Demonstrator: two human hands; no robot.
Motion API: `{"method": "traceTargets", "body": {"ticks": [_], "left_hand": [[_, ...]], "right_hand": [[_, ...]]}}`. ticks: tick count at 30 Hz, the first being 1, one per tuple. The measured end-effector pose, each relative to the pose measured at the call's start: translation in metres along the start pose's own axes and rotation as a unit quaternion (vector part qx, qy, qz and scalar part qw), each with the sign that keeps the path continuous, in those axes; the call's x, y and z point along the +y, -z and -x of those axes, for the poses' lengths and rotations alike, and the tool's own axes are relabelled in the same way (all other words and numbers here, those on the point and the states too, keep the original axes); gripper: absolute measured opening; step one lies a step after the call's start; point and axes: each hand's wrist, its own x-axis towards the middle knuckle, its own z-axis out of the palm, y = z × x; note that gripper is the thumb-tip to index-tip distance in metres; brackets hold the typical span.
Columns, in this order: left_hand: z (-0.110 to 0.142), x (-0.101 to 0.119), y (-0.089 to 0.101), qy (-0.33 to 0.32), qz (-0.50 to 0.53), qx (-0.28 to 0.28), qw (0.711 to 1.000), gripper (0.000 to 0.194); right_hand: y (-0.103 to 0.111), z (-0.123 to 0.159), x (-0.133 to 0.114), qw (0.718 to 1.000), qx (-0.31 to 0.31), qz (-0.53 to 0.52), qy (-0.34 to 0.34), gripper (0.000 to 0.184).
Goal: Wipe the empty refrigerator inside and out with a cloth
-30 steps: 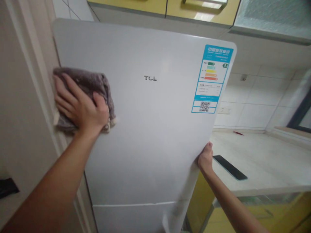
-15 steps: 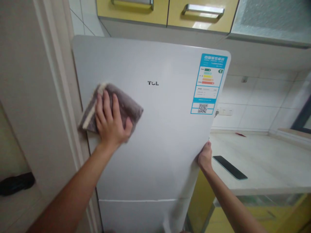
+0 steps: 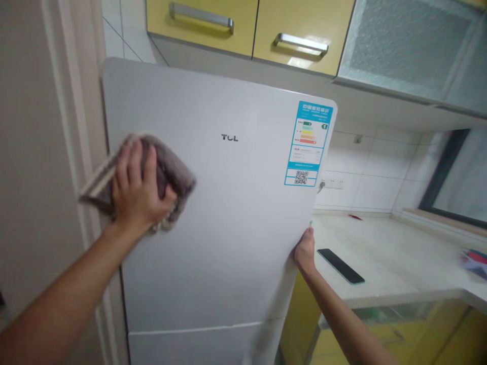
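A white fridge door [image 3: 228,213] with a TCL logo and a blue energy label [image 3: 308,144] fills the middle of the view. My left hand [image 3: 139,190] lies flat on a grey-brown cloth [image 3: 173,175], pressing it against the door's upper left part near the left edge. My right hand [image 3: 304,251] grips the door's right edge lower down, fingers wrapped behind it.
Yellow wall cupboards [image 3: 258,30] with metal handles hang above the fridge. A pale counter [image 3: 388,258] at the right bears a dark phone [image 3: 340,266]. A door frame [image 3: 72,152] stands close at the left. A window [image 3: 456,177] is at far right.
My left hand swept the cloth rightward over the door, then back left and slightly down. My right hand kept its grip on the door's edge. The view tilted upward.
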Motion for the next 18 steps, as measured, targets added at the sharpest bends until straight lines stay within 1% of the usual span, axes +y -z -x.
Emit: {"method": "traceTargets", "body": {"ticks": [1,2,3,4,5,6,7,8,10,12,13,14,16,18], "left_hand": [[-0.048,-0.002,0.001,0.027,-0.006,0.003,1.000,0.095],[-0.090,-0.002,0.003,0.055,-0.008,-0.017,0.998,0.094],[-0.125,0.002,0.004,0.094,-0.013,-0.034,0.995,0.093],[-0.155,0.008,0.004,0.127,-0.015,-0.030,0.991,0.091],[-0.178,0.019,0.004,0.127,-0.007,-0.029,0.992,0.085],[-0.196,0.033,0.002,0.117,-0.001,-0.041,0.992,0.083],[-0.210,0.051,-0.001,0.090,0.010,-0.043,0.995,0.081],[-0.221,0.071,-0.006,0.058,0.020,-0.050,0.997,0.080],[-0.236,0.120,-0.018,-0.010,0.039,-0.068,0.997,0.076],[-0.245,0.173,-0.034,-0.066,0.057,-0.095,0.992,0.069],[-0.247,0.200,-0.042,-0.082,0.066,-0.106,0.989,0.066],[-0.248,0.225,-0.051,-0.096,0.075,-0.115,0.986,0.065],[-0.241,0.271,-0.069,-0.144,0.100,-0.116,0.978,0.071],[-0.218,0.308,-0.086,-0.242,0.135,-0.120,0.953,0.082]], "right_hand": [[-0.001,0.000,-0.001,1.000,0.005,0.004,0.002,0.081],[-0.001,0.001,-0.002,1.000,0.011,0.010,0.003,0.080],[-0.001,0.001,-0.003,1.000,0.017,0.016,0.002,0.080],[-0.002,0.002,-0.003,1.000,0.018,0.018,0.000,0.080],[-0.002,0.003,-0.003,1.000,0.017,0.017,-0.003,0.080],[-0.002,0.003,-0.003,1.000,0.014,0.013,-0.005,0.079],[-0.001,0.004,-0.002,1.000,0.008,0.009,-0.006,0.079],[-0.001,0.004,-0.002,1.000,0.001,0.007,-0.006,0.078],[0.000,0.005,0.000,1.000,-0.007,0.013,0.001,0.076],[0.001,0.005,0.001,1.000,-0.013,0.016,0.008,0.075],[0.001,0.004,0.002,1.000,-0.017,0.010,0.007,0.074],[0.001,0.003,0.002,1.000,-0.019,-0.001,0.002,0.074],[0.005,0.000,0.002,0.997,-0.038,-0.046,-0.042,0.074],[0.014,-0.006,-0.001,0.988,-0.066,-0.092,-0.108,0.078]]}}
